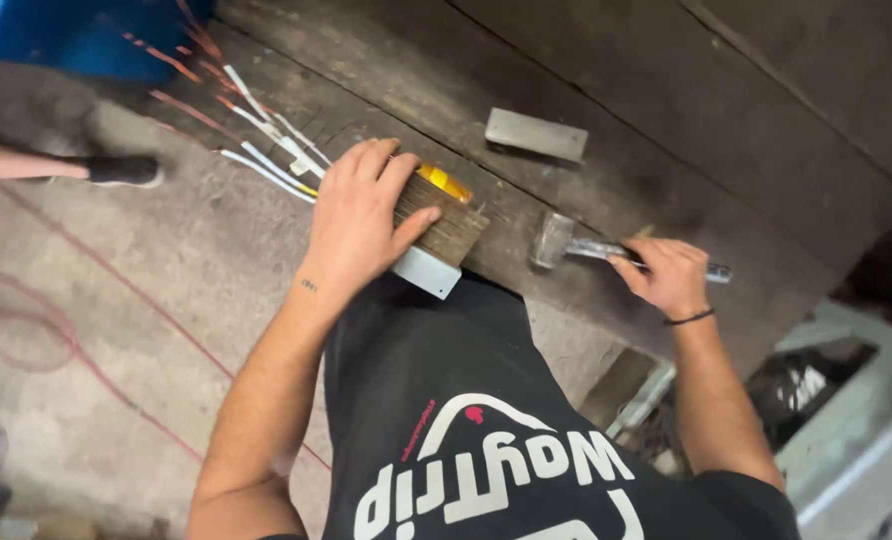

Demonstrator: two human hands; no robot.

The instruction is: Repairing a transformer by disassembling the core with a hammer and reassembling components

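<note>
1. The left hand (361, 225) lies flat, fingers pressed together, on a dark rough wooden block (446, 225) at the near edge of the worn dark plank workbench (666, 110); a blow landing short could catch those fingers.
2. The right hand (671, 275) has its fingers curled tightly round the shiny handle of a grey steel-headed hammer (556, 240), head resting on the bench; a loose grip might let it slide off the edge.
3. The block sits over a pale bent sheet-metal piece (428, 270) that overhangs the edge; a yellow strip (444, 182) shows behind it; the metal could shift if pressure eases.
</note>
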